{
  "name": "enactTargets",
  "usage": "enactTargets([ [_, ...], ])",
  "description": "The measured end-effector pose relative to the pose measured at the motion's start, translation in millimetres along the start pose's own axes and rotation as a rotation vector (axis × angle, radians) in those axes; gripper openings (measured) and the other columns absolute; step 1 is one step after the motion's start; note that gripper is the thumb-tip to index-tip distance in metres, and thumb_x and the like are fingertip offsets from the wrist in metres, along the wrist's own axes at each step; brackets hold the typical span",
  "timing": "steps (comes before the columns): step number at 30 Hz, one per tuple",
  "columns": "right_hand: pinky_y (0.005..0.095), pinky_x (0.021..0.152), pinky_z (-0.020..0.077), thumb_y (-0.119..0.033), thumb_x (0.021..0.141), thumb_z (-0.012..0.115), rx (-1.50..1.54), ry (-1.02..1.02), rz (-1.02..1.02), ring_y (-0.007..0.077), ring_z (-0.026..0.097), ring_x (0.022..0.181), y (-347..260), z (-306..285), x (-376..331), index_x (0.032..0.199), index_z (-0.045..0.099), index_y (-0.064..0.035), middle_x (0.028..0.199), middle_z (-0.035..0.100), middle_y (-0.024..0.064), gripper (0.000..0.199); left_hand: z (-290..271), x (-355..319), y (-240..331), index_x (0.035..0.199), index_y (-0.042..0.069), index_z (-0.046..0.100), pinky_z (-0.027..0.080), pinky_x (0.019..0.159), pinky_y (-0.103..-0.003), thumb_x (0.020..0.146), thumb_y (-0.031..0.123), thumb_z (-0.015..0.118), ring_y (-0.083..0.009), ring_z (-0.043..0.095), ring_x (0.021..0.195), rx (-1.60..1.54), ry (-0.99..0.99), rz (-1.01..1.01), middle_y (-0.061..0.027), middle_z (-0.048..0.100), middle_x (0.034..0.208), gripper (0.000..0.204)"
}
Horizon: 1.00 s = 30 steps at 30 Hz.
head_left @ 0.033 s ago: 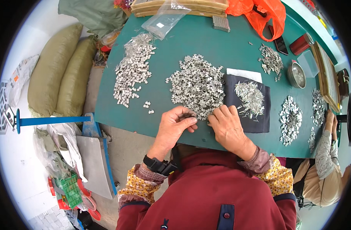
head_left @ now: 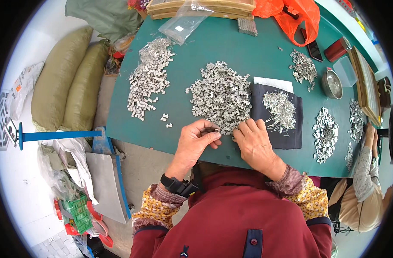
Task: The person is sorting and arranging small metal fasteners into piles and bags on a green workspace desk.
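Your left hand has its grip closed on a small metal piece, pinched between thumb and fingertips right at the near edge of the big pile of metal clips in the middle of the green surface. Your right hand lies just beside it, fingers bent down on the pile's edge; whether it actually holds a piece there, I cannot tell, as the fingertips are hidden among the clips.

Keep both hands low and close together, as they are, so the piece stays steady between them. Draw only from the near rim of the pile, not from its middle, so it does not spill toward you. The thin pins lie on the dark cloth just to the right of your right hand, an easy reach. The sorted heap to your left is well apart, with a few loose pieces in between; keep those from mixing back in. A small metal bowl stands further right.
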State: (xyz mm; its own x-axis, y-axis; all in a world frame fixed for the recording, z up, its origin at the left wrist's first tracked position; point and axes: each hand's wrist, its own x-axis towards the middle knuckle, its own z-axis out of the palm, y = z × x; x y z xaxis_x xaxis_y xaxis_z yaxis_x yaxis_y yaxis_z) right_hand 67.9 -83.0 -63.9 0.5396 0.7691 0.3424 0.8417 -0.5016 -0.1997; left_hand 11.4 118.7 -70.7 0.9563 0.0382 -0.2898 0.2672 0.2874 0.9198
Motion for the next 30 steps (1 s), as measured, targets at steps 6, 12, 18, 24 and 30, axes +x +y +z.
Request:
enactTargets([
  [6, 0.0375, 0.074, 0.0358, -0.007, 0.071, 0.061, -0.012, -0.069, 0.033, 0.0254, 0.048, 0.085, 0.3, -3.4, 0.1, 0.079, 0.057, -0.0047, 0.084, 0.049, 0.0093, 0.009, 9.8, 1.0, 1.0, 0.098, -0.004, 0.067, 0.056, 0.061, -0.028, 0.089, 0.001, 0.069, -0.0174, 0.069, 0.071, 0.034, 0.014, 0.011, -0.0105, 0.069, 0.084, 0.011],
  [12, 0.0374, 0.073, 0.0363, -0.007, 0.073, 0.060, -0.010, -0.051, 0.018, 0.0250, 0.048, 0.084, -0.9, -0.3, -7.0, 0.084, 0.057, -0.0055, 0.085, 0.049, 0.0089, 0.012, 20.2, 0.6, 1.4, 0.103, -0.004, 0.068, 0.056, 0.060, -0.027, 0.089, 0.000, 0.068, -0.0167, 0.068, 0.070, 0.049, -0.001, 0.000, -0.0098, 0.069, 0.083, 0.015],
  [18, 0.0381, 0.074, 0.0365, -0.005, 0.071, 0.062, 0.081, 0.016, 0.093, 0.0256, 0.048, 0.083, 2.7, -0.9, -11.8, 0.083, 0.059, -0.0056, 0.084, 0.050, 0.0089, 0.012, 23.2, 0.5, 5.4, 0.105, -0.005, 0.068, 0.055, 0.061, -0.027, 0.089, 0.000, 0.067, -0.0169, 0.068, 0.069, 0.049, 0.028, 0.018, -0.0094, 0.069, 0.082, 0.016],
  [24, 0.0384, 0.074, 0.0360, -0.002, 0.068, 0.063, 0.097, 0.002, 0.118, 0.0262, 0.048, 0.085, 5.0, -2.7, -11.5, 0.077, 0.059, -0.0058, 0.084, 0.050, 0.0087, 0.010, 14.2, -1.7, 2.4, 0.103, -0.005, 0.067, 0.055, 0.060, -0.027, 0.089, 0.000, 0.067, -0.0172, 0.068, 0.069, 0.066, 0.067, -0.001, -0.0099, 0.069, 0.082, 0.015],
  [30, 0.0379, 0.075, 0.0359, -0.002, 0.067, 0.063, 0.055, -0.085, 0.086, 0.0264, 0.048, 0.087, 2.6, -9.4, -3.9, 0.078, 0.059, -0.0052, 0.085, 0.051, 0.0097, 0.013, 11.3, -3.4, -0.9, 0.102, -0.004, 0.067, 0.055, 0.060, -0.027, 0.089, 0.001, 0.068, -0.0170, 0.068, 0.069, 0.027, 0.066, 0.002, -0.0101, 0.069, 0.081, 0.014],
])
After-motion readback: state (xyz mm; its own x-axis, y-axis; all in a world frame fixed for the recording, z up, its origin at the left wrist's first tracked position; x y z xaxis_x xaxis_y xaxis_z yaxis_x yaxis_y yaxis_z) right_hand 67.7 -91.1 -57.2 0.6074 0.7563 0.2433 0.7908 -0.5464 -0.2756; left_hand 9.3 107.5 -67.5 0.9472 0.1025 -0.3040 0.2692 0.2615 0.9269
